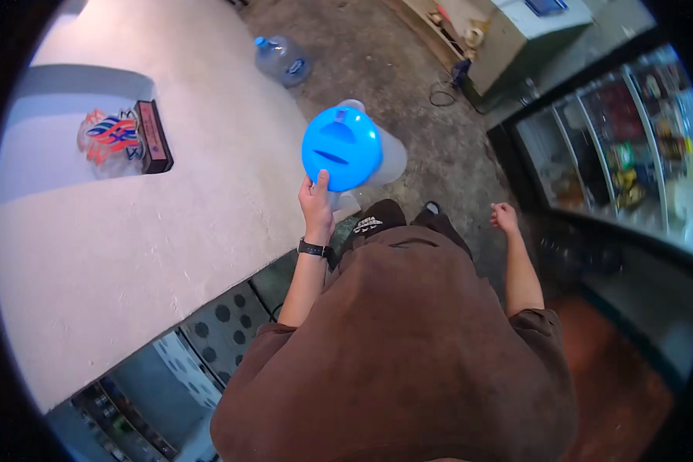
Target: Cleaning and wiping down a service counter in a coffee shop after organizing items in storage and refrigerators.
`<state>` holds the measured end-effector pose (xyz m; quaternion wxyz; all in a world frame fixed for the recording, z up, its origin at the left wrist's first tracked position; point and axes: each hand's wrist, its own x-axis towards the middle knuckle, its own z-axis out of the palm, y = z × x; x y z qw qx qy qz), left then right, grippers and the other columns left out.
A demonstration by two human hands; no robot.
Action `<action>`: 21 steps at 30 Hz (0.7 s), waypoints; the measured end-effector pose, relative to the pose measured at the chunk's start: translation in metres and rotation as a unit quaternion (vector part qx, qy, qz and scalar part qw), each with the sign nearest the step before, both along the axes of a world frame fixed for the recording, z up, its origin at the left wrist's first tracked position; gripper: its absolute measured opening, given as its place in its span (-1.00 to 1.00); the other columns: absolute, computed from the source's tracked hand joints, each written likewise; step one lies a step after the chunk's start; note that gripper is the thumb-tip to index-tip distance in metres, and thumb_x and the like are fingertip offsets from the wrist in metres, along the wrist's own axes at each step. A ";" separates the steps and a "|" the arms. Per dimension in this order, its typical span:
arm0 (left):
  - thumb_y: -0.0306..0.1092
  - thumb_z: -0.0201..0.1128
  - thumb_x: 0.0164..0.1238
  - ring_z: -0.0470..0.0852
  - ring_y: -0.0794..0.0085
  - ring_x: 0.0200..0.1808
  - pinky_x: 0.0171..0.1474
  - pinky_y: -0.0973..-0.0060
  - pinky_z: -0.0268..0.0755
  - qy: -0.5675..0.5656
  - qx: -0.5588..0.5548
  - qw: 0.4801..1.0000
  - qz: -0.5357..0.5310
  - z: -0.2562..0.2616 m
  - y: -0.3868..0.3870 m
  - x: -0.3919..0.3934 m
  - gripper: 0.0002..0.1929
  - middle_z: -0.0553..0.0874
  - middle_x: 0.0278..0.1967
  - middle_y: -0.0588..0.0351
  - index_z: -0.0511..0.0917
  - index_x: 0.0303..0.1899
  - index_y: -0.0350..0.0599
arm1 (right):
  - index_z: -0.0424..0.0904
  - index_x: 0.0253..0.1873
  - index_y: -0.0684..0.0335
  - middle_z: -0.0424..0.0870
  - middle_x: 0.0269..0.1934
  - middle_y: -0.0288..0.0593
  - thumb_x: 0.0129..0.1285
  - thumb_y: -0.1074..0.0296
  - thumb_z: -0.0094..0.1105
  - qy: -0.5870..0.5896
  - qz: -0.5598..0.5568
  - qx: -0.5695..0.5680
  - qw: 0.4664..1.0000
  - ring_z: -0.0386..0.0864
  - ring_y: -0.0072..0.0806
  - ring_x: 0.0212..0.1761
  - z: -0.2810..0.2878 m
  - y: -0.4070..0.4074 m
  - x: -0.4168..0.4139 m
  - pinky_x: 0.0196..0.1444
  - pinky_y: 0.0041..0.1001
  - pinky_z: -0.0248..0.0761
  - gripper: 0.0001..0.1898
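Observation:
My left hand, with a black watch at the wrist, grips a translucent plastic pitcher with a round blue lid. The thumb lies on the lid's near edge, and the fingers are mostly hidden below it, probably around the handle. The pitcher is held in front of my body, beside the edge of a pale wall or ledge. Out to the right hangs my right hand, its fingers curled, touching nothing; no object shows in it.
A large clear water bottle with a blue cap is on the concrete floor ahead. The pale wall runs along the left, with a trophy in its niche. A glass-front fridge and a cabinet are at the right.

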<state>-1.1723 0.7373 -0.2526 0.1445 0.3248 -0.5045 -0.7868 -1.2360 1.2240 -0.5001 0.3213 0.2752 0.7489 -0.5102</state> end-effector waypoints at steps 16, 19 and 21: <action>-0.10 0.44 0.41 0.67 0.43 0.03 0.05 0.42 0.56 -0.045 -0.018 0.990 0.130 -0.041 -0.097 -0.225 -0.43 0.68 0.11 0.00 0.47 0.25 -0.29 | 0.57 -0.25 0.20 0.57 -0.53 -0.32 0.43 0.21 0.21 0.068 0.263 -0.038 0.962 0.48 -0.56 -0.57 -0.003 -0.183 -0.301 -0.53 -0.47 0.36 -0.79; -0.16 0.48 0.36 0.69 0.46 -0.05 -0.02 0.44 0.58 0.017 -0.057 0.987 0.148 -0.035 -0.131 -0.308 -0.39 0.71 0.04 -0.04 0.44 0.27 -0.33 | 0.57 -0.29 0.24 0.58 -0.55 -0.25 0.40 0.25 0.25 0.014 0.239 -0.049 0.970 0.50 -0.45 -0.60 -0.017 -0.163 -0.335 -0.53 -0.37 0.40 -0.78; -0.20 0.52 0.32 0.72 0.47 -0.11 -0.07 0.46 0.60 0.063 -0.008 0.984 0.165 -0.028 -0.153 -0.354 -0.36 0.73 -0.01 -0.07 0.42 0.28 -0.35 | 0.61 -0.36 0.30 0.57 -0.59 -0.16 0.34 0.13 0.29 -0.017 0.179 0.013 0.984 0.55 -0.36 -0.64 -0.026 -0.151 -0.363 -0.57 -0.28 0.41 -0.67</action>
